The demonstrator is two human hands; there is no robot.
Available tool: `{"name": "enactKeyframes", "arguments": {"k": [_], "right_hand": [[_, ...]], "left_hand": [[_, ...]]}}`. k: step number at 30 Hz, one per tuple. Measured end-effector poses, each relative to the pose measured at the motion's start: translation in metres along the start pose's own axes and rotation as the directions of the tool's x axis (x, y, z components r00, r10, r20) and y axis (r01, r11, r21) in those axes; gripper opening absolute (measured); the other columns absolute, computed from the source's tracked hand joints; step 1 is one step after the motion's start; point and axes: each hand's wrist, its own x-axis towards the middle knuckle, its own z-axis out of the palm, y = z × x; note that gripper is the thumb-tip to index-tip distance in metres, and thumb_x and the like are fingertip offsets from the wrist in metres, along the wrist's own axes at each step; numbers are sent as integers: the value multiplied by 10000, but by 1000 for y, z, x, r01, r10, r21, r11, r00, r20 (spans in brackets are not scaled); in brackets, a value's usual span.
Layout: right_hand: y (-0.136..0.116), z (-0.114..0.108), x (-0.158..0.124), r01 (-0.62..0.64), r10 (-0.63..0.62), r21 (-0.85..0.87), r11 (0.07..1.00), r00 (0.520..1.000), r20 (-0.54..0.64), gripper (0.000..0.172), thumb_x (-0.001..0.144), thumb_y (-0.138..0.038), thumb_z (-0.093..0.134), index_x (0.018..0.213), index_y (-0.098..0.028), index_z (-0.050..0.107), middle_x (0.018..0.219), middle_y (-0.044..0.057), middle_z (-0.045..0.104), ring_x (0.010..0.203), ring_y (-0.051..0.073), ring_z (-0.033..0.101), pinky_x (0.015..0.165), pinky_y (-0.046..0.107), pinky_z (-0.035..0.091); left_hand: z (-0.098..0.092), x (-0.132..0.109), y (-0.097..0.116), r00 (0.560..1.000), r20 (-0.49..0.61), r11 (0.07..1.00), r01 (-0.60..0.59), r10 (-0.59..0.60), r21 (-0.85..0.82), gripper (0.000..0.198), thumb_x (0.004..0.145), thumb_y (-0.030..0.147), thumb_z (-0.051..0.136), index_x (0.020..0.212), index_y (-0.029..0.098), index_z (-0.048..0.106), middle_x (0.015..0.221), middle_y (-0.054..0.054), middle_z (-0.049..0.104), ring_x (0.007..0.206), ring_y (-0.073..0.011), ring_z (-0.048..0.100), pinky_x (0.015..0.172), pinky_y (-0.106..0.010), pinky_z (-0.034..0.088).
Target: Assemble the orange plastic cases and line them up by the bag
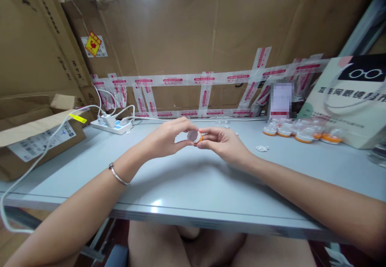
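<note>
Above the middle of the table, both hands meet at a small round part (193, 137) with a white face and an orange rim. My left hand (165, 138) pinches the white side between thumb and fingers. From the other side, my right hand (226, 144) is closed on the orange edge, partly hiding it. Small white plastic pieces (262, 148) lie on the table to the right of my right hand. Farther right stand several clear-topped round pieces with orange bases (304, 135).
A white power strip (113, 126) with plugged-in cables sits at the back left, beside an open cardboard box (45, 142). A large taped carton (181, 37) walls off the back of the table (187, 194). At the right stands a paper bag (346, 110) near a blurred upright screen (282, 100).
</note>
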Motion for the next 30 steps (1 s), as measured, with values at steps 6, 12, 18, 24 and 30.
{"name": "enactKeyframes", "arguments": {"k": [6,12,18,24,30], "right_hand": [[2,0,0,-48,48,-47,998,999,4,311,622,-181,635,931,-176,670,695,5,696,691,152,641,759,330,489],[-2,-3,1,-136,129,129,982,990,63,309,585,-171,689,894,-179,676,675,-7,695,680,130,645,774,319,504],[-6,-6,1,-250,194,267,931,956,220,247,639,-238,697,876,-176,670,781,22,706,789,127,656,806,270,509],[-4,-4,0,-322,219,349,880,928,302,170,682,-234,676,832,-156,674,822,32,698,790,99,653,756,179,514],[2,-3,2,-331,223,388,860,929,296,158,659,-229,701,788,-154,649,802,26,697,784,106,655,789,210,513]], "left_hand": [[2,-2,2,998,62,1000,-4,3,12,170,800,138,491,963,170,530,954,-68,586,877,-148,545,769,-283,440],[0,-2,5,998,66,999,-24,23,21,218,806,135,489,1019,162,530,970,-79,593,893,-157,548,783,-289,439],[-3,-1,-3,999,20,991,34,-32,-127,199,798,184,527,986,157,586,892,-62,621,812,-132,568,741,-260,454],[-7,0,-7,993,66,924,117,-99,-365,218,785,172,538,990,130,601,881,-66,618,807,-122,580,724,-233,468],[-8,1,-5,988,110,912,146,-112,-383,241,786,176,533,1016,148,601,943,-66,629,861,-137,577,778,-259,462]]}}
